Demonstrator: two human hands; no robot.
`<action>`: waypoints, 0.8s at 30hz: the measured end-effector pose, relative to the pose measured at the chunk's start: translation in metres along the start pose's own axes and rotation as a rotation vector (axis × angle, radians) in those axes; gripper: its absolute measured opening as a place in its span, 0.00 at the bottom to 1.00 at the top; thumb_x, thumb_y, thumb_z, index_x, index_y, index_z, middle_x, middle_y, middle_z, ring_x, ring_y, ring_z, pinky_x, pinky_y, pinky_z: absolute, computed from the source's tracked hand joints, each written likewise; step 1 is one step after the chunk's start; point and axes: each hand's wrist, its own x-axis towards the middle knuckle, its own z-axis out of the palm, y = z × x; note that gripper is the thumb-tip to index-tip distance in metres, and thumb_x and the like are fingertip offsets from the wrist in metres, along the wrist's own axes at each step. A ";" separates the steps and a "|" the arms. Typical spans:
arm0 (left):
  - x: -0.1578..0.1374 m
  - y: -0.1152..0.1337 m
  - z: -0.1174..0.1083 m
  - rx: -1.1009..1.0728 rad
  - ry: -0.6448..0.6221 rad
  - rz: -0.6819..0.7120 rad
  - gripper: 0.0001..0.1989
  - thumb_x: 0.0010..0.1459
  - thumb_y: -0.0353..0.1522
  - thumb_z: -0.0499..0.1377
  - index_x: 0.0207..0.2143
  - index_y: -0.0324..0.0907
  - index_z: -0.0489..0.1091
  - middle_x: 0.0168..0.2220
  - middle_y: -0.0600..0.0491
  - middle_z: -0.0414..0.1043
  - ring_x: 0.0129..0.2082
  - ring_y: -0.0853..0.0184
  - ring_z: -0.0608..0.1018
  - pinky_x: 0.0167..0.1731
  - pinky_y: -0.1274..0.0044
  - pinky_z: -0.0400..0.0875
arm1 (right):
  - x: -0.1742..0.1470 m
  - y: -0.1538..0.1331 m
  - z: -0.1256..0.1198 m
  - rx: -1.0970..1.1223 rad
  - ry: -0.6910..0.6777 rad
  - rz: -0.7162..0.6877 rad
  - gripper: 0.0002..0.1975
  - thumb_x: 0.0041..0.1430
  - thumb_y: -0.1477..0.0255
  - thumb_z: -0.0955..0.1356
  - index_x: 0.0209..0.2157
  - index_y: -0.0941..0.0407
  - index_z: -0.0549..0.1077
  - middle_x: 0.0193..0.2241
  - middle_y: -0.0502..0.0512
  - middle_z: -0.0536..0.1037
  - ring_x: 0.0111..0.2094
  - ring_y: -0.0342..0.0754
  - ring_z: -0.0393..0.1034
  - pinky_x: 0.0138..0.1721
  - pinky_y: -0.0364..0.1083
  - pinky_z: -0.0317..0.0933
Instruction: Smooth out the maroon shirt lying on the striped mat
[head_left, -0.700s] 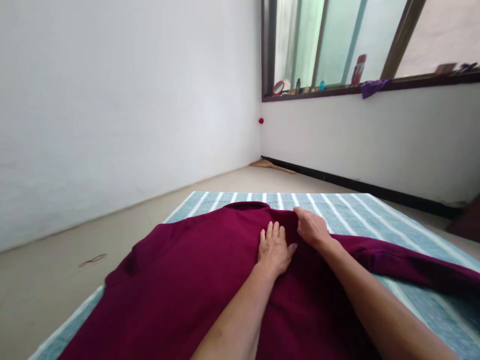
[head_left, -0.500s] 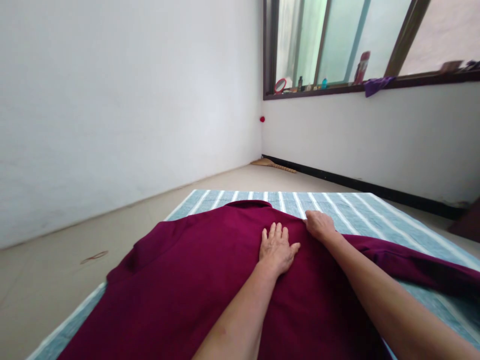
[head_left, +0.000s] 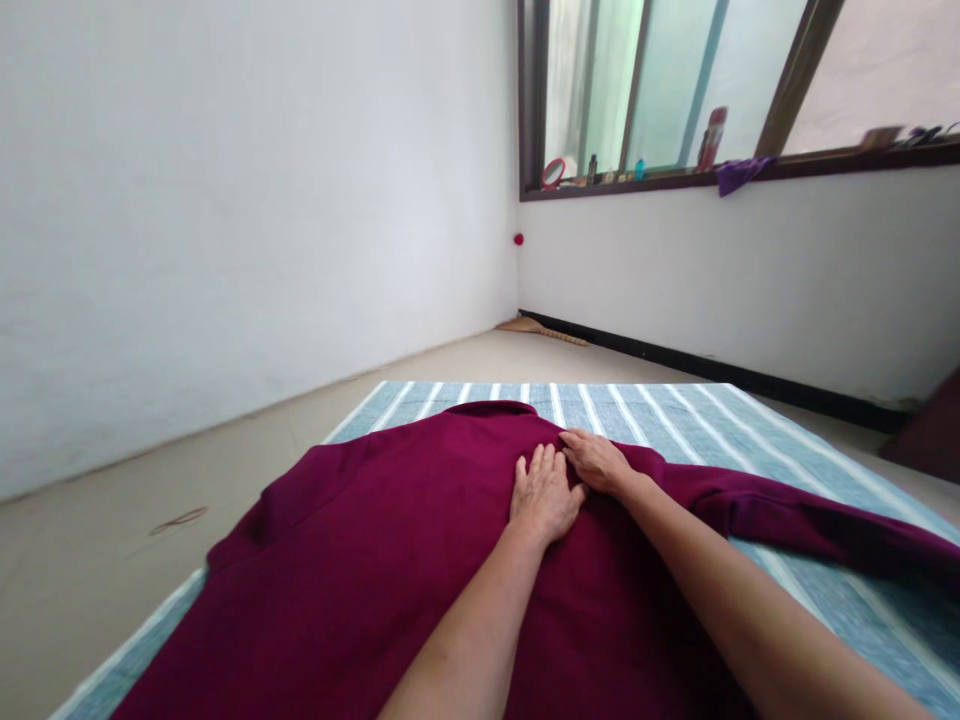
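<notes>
A maroon collared top (head_left: 390,540) lies spread over a blue-and-white striped cloth (head_left: 637,400), its collar toward the far edge. One sleeve (head_left: 810,520) stretches out to the right. My left hand (head_left: 546,495) rests flat on the upper body of the top, fingers spread. Beside it, almost touching, my right hand (head_left: 598,462) lies on the fabric below the collar, palm down, with its fingers stretched out to the left. The underside of the right hand is hidden.
Pale floor (head_left: 90,560) runs along the left and beyond the striped surface. A broom (head_left: 540,329) lies in the far corner by the wall. The window sill holds a red-rimmed mirror (head_left: 553,173), small bottles, a red flask (head_left: 712,140) and a purple cloth (head_left: 741,174).
My right hand has moved left from the shoulder edge to beside my left hand, its fingers uncurling. The right shoulder fabric is now uncovered. My left hand stays on the top.
</notes>
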 end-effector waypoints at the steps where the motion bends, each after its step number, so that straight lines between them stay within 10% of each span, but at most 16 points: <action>1: 0.000 0.000 0.000 -0.004 0.000 0.000 0.33 0.60 0.46 0.41 0.62 0.36 0.50 0.64 0.45 0.47 0.64 0.60 0.47 0.61 0.60 0.41 | -0.001 0.001 0.000 0.000 0.004 0.009 0.16 0.66 0.69 0.55 0.51 0.56 0.65 0.50 0.59 0.69 0.50 0.50 0.63 0.51 0.49 0.52; 8: 0.003 0.000 -0.005 0.009 -0.025 0.000 0.31 0.60 0.44 0.43 0.60 0.37 0.53 0.64 0.45 0.47 0.64 0.59 0.49 0.60 0.60 0.43 | -0.019 -0.006 -0.007 0.001 -0.017 0.012 0.13 0.64 0.71 0.58 0.45 0.56 0.69 0.50 0.58 0.69 0.51 0.49 0.62 0.50 0.46 0.52; 14: 0.020 -0.010 -0.046 0.069 0.032 0.022 0.16 0.59 0.39 0.49 0.44 0.41 0.68 0.45 0.47 0.73 0.46 0.60 0.74 0.45 0.70 0.68 | -0.030 -0.012 -0.026 -0.017 0.037 0.080 0.12 0.64 0.71 0.57 0.36 0.56 0.70 0.38 0.57 0.74 0.39 0.48 0.69 0.38 0.44 0.57; 24: 0.086 -0.054 -0.062 0.245 0.207 -0.002 0.15 0.56 0.23 0.47 0.42 0.37 0.69 0.46 0.42 0.69 0.49 0.59 0.68 0.47 0.69 0.64 | -0.039 -0.029 -0.003 -0.093 0.127 0.045 0.12 0.64 0.71 0.56 0.37 0.56 0.69 0.38 0.56 0.72 0.42 0.49 0.65 0.45 0.46 0.53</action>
